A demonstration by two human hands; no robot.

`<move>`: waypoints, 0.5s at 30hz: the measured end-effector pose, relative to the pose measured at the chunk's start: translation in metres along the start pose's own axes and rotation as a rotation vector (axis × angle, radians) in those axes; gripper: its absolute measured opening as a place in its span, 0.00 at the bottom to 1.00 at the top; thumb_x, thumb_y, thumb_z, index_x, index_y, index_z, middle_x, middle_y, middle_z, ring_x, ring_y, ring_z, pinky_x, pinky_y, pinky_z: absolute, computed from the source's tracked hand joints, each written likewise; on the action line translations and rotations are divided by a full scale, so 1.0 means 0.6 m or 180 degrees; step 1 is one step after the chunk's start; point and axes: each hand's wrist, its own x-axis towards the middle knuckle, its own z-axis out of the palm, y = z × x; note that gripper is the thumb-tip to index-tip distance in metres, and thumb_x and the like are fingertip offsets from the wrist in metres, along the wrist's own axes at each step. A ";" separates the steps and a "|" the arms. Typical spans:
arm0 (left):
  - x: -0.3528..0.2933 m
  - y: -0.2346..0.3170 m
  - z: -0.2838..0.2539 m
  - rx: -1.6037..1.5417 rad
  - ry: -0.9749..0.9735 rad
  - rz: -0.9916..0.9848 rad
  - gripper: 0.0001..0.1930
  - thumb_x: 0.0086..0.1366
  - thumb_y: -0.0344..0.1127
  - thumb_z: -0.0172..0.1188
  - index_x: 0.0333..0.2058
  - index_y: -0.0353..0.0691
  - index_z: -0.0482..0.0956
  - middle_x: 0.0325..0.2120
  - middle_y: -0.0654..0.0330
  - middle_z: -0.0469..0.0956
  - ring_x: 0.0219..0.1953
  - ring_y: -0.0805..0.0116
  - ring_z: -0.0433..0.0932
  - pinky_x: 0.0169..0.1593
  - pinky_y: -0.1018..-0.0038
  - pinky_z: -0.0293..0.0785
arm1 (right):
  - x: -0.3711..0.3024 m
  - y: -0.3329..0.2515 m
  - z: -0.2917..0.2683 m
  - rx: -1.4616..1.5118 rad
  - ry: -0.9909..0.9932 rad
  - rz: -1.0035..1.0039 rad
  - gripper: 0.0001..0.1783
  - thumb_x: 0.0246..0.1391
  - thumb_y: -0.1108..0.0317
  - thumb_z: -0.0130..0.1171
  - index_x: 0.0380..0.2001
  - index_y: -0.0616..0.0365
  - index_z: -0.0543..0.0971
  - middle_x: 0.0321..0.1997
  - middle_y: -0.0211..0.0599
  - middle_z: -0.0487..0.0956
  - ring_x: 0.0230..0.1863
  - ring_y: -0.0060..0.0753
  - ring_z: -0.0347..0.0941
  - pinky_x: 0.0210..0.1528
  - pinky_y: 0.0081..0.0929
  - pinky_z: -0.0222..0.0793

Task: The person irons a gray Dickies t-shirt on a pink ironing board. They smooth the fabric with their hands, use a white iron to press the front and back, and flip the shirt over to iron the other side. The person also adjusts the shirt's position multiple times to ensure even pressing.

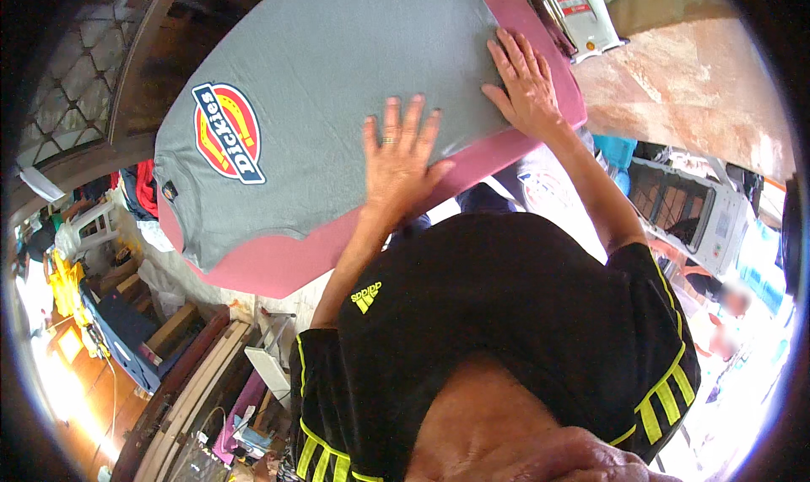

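A grey T-shirt (337, 60) lies spread out on a pink-covered ironing board (278, 267), its collar toward the left end. A red, yellow and dark blue printed badge (228, 134) shows on the shirt. My left hand (396, 166) rests flat on the cloth near the board's close edge, fingers apart, with a ring on one finger. Farther right, my right hand (528, 90) lies palm down with fingers stretched along the shirt's lower edge, by the pink border. Neither hand holds anything. Past the right hand stands a white iron-like appliance (582, 14), partly cut off by the picture's rim.
A worn, pinkish-brown surface (700, 77) lies to the right. Below it is a grey box-shaped appliance (688, 208). On the left are a metal grille (72, 86), a white plastic chair (91, 227) and a yellow cloth-like item (67, 292). Long boards (190, 389) lean at lower left.
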 end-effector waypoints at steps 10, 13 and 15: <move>0.104 0.087 0.043 -0.0627 0.0177 0.0850 0.37 0.60 0.58 0.60 0.64 0.50 0.66 0.70 0.59 0.54 0.72 0.52 0.48 0.66 0.40 0.48 | 0.123 0.273 -0.097 -0.0184 0.1261 -0.0117 0.27 0.58 0.61 0.61 0.58 0.60 0.72 0.54 0.51 0.76 0.54 0.47 0.73 0.55 0.41 0.69; 0.139 0.115 0.047 -0.0541 0.0149 0.0890 0.37 0.61 0.60 0.59 0.64 0.48 0.66 0.70 0.55 0.52 0.72 0.49 0.47 0.67 0.39 0.45 | 0.166 0.302 -0.096 0.0637 0.0463 0.0927 0.25 0.61 0.55 0.58 0.54 0.61 0.74 0.40 0.49 0.80 0.42 0.45 0.78 0.45 0.37 0.73; 0.153 0.132 0.060 -0.0781 0.0028 0.1158 0.37 0.61 0.61 0.58 0.64 0.47 0.66 0.70 0.54 0.51 0.72 0.48 0.46 0.68 0.38 0.43 | 0.187 0.317 -0.090 0.1441 -0.0061 0.1370 0.24 0.61 0.51 0.57 0.50 0.61 0.76 0.31 0.43 0.79 0.32 0.39 0.77 0.36 0.34 0.72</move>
